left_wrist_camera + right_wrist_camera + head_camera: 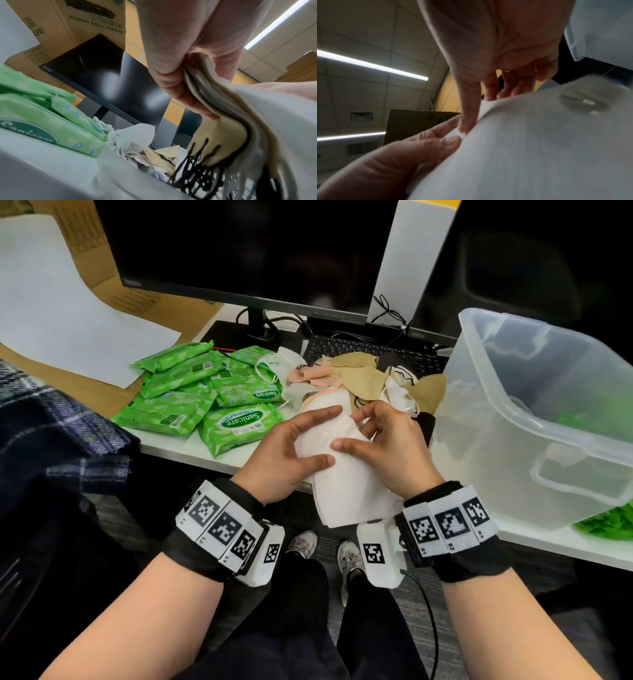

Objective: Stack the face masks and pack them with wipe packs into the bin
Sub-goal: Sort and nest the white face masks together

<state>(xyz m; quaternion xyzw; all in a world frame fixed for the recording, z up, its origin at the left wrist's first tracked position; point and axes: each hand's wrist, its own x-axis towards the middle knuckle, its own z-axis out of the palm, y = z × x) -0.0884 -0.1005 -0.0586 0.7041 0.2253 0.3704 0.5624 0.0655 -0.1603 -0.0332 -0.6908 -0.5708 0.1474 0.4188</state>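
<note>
- Face masks (346,474) in a white-topped stack are gripped by left hand (291,450) and right hand (387,446)
- Wipe packs (205,392) are piled left; bin (534,419) is tilted right

Stack of face masks (346,474): white mask on top, tan and dark layers showing at the edge in the left wrist view, hanging over the desk's front edge. Loose masks (363,378), tan, pink and white, are lying heaped behind it. Green wipe packs (205,395) are overlapping at left. Translucent bin (534,419) is sitting tilted at right, some green showing inside.
</note>
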